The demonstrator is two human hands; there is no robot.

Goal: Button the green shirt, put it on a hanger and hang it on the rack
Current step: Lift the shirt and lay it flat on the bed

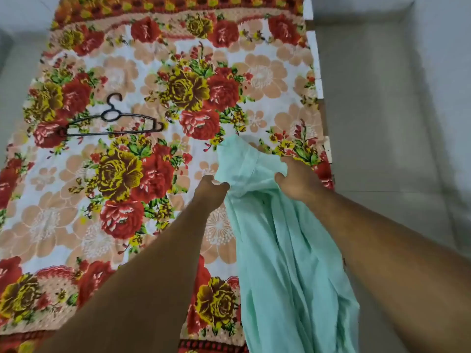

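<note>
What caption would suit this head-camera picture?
Left hand and right hand grip a green shirt over a floral bedspread, black hanger lying nearby.

Soft, even light is washing over the floral bedsheet (158, 59), and its reds and yellows are glowing bright. The black hanger (111, 120) is throwing barely a shadow. On the right, the pale floor (382, 110) is carrying faint grey shading. Folds in the green shirt (280, 250) are darkening gently. Everything is running slightly soft, and the wide lens is bowing the bed edge (317, 80) and stretching the near left forearm (142, 276) and right forearm (382, 250).
</note>
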